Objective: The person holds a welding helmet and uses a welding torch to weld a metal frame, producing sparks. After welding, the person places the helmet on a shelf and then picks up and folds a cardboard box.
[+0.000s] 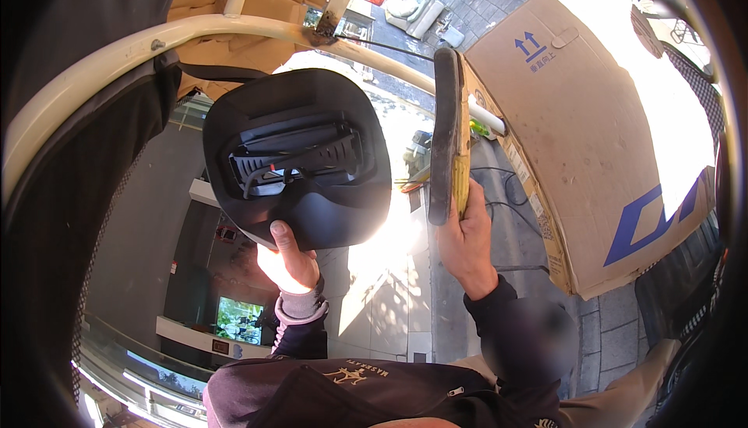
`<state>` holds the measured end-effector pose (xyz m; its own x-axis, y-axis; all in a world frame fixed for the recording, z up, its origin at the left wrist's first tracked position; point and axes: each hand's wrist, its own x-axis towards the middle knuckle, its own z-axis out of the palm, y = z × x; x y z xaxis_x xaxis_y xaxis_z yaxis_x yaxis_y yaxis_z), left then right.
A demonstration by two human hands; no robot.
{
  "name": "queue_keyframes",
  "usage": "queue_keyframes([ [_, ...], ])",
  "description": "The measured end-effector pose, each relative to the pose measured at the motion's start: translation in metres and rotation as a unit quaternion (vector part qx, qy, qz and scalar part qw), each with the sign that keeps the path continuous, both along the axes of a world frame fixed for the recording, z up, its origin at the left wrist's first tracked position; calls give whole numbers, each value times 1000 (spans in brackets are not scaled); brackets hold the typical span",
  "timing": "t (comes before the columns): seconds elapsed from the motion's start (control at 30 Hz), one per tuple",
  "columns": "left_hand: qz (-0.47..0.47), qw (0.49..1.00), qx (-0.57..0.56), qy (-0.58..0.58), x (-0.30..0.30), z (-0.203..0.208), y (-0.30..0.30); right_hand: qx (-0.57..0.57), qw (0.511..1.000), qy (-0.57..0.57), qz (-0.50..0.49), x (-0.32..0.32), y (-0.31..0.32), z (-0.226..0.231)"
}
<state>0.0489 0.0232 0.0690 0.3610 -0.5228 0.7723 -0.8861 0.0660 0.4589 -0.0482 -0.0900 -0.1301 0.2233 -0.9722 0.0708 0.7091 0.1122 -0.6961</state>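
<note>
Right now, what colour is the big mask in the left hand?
The mask is black; it shows best in the head view.

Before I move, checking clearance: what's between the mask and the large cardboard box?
In the head view: the dark curved piece in the right hand, and cream tubing.

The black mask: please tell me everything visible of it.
The black mask is a wide, rounded shell that looks like matte plastic. A framed recess in its middle holds ribbed strips and a small red piece; below, the surface bulges. It is held roughly upright, recess toward the camera, with the left hand gripping its lower edge, thumb on the near side.
</note>
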Motion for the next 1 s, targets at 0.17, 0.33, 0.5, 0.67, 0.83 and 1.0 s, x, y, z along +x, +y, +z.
queue_keyframes([
  [0.17, -17, 1000, -11, 2, -1, -2, -7, 3, 1000, -2, 10, 4, 0, -1],
  [0.33, -3, 999, -48, 23, -6, -5, -14, -6, 1000, 4, -1, 1, -2, 5],
  [0.5, -17, 998, -43, 40, -2, -6, -15, -21, 999, 7, -26, 1, -4, 6],
  [0.67, -37, 997, -63, 38, -4, -9, -22, -30, 999, 14, -36, 6, -5, 3],
  [0.83, -53, 997, -41, 33, -7, -7, -27, -47, 998, 18, -30, 2, -6, 3],
  [1.0, -81, 996, -23, 38, 2, -5, -18, -70, 996, -30, -43, -1, 1, -9],
])
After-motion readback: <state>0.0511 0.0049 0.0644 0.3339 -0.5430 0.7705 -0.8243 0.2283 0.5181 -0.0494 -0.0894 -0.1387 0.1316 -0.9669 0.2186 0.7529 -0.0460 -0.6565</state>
